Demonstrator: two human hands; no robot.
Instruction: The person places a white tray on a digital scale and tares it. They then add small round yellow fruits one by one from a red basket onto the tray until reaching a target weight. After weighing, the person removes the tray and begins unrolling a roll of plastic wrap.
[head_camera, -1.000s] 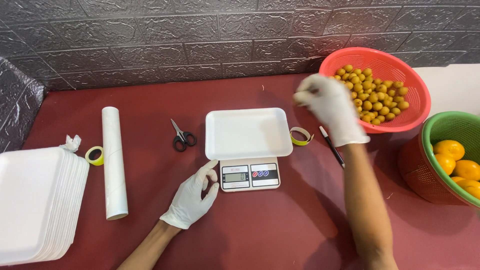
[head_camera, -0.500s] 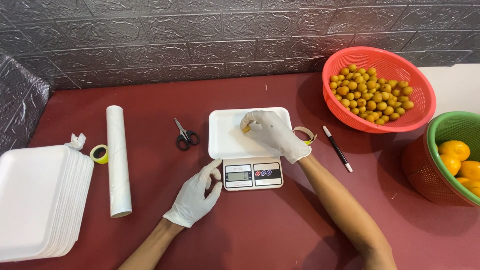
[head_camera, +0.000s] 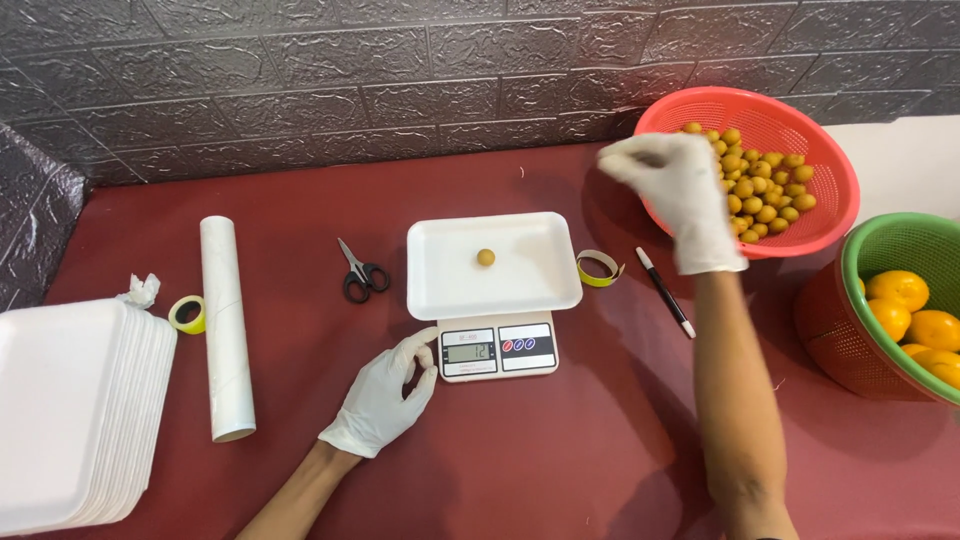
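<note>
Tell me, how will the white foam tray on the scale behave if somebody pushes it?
The foam tray looks thin and light, so it would probably slide off the scale easily. It holds only one small round fruit, which would likely roll around inside.

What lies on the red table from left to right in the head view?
Stack of white foam trays → yellow tape roll → white roll → scissors → tray on scale → black pen → red basket → green basket.
</note>
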